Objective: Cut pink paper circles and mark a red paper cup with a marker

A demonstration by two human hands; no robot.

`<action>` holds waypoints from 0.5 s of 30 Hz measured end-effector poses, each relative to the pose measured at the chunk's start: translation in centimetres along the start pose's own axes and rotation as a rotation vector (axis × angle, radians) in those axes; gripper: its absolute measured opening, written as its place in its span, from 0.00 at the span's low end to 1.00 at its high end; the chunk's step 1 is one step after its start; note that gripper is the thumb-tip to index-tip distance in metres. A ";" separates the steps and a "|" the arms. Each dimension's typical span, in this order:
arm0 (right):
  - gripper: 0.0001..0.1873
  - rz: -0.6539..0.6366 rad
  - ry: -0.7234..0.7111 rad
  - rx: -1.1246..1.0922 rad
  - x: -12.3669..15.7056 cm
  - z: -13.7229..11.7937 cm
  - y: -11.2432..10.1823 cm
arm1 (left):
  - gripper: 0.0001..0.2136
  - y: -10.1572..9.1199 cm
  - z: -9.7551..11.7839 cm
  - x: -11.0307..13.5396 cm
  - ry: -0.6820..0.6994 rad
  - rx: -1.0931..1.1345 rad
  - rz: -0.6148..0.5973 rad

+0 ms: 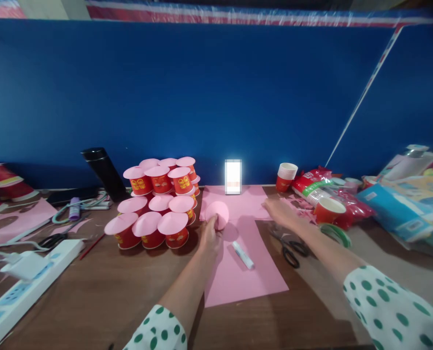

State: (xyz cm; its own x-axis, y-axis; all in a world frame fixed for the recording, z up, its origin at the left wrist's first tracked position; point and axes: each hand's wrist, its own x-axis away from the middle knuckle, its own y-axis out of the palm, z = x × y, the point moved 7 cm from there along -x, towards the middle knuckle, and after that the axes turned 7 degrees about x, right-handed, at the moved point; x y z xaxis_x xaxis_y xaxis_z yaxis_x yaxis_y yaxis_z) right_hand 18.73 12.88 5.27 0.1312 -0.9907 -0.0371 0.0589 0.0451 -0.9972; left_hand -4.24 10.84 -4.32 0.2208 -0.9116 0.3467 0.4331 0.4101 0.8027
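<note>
A pink paper circle (219, 214) is pinched at its lower edge by my left hand (209, 236), above the pink paper sheets (234, 287). My right hand (280, 213) reaches over the right edge of the rear pink sheet, beside pink paper scraps (301, 204). Its fingertips point down and are blurred, so whether they grip anything does not show. A white glue stick (243, 255) lies on the front sheet. Black-handled scissors (291, 250) rest on the table below my right forearm. To the left stand several red paper cups topped with pink circles (153, 228), partly stacked.
A blurred-out bright phone-like screen (233, 176) stands against the blue partition (216, 97). Stacked cups (287, 176), a red plastic bag (315, 182), green tape (335, 236) and a blue package (395, 209) sit right. Left are a black bottle (105, 172) and power strip (34, 287).
</note>
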 end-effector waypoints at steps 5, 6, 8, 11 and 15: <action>0.16 0.025 0.128 0.132 0.1 4.1 -0.5 | 0.05 0.0 0.1 0.1 0.007 -0.032 -0.010; 0.15 0.034 0.147 0.148 0.1 4.6 -0.6 | 0.05 0.0 0.1 0.2 0.006 -0.036 -0.014; 0.13 0.049 0.165 0.172 0.2 5.4 -0.6 | 0.05 0.1 0.2 0.4 0.002 -0.043 -0.023; 0.11 0.067 0.160 0.185 0.3 6.0 -0.6 | 0.06 0.2 0.2 0.5 0.003 -0.043 -0.026; 0.12 0.109 0.154 0.163 0.7 6.2 -0.8 | 0.07 0.2 0.1 0.5 0.002 -0.028 -0.022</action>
State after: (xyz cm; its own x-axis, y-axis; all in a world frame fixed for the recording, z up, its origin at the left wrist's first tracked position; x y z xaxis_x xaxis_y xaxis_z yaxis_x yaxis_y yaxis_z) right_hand 24.87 12.98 6.45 -0.0061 -0.9862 -0.1657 0.2133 0.1606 -0.9637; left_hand -4.14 10.50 -3.93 0.2129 -0.9203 0.3282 0.4617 0.3908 0.7963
